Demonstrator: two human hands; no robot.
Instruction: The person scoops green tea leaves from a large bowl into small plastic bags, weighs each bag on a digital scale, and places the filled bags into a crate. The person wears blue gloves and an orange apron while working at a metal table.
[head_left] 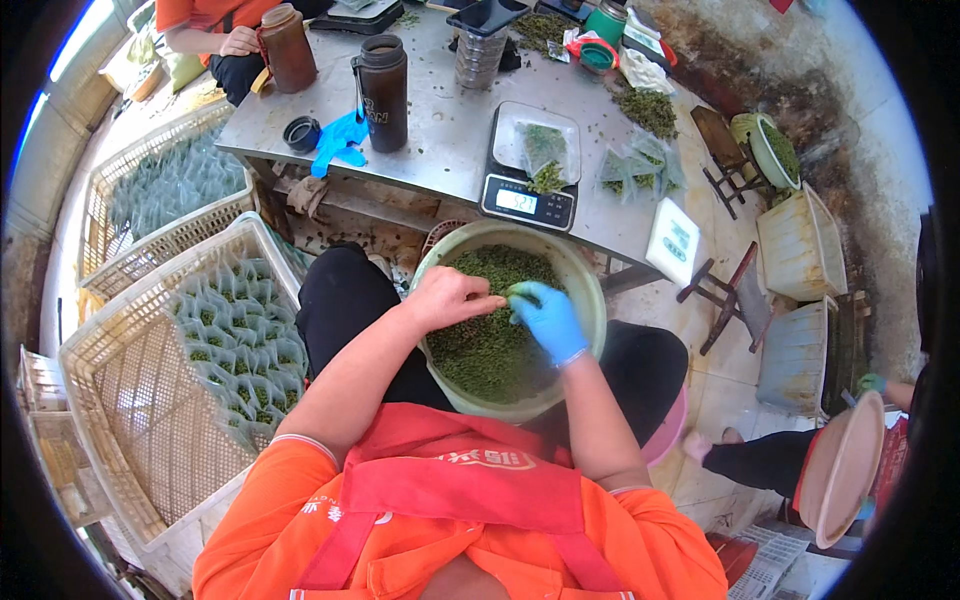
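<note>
Loose green tea leaves [490, 345] fill the basin [590, 290] at frame centre, on the person's lap. They look light, dry and crumbly, best pinched in small tufts. The bare left hand [448, 297] and blue-gloved right hand [548, 318] meet fingertip to fingertip, both nipped shut on a small clump. Scale [528, 195] sits above centre; crate of filled pouches [240, 340] lies left.

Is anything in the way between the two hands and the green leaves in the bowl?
Nothing visible. The bare left hand and the blue-gloved right hand meet directly over the green leaves inside the bowl.
</note>
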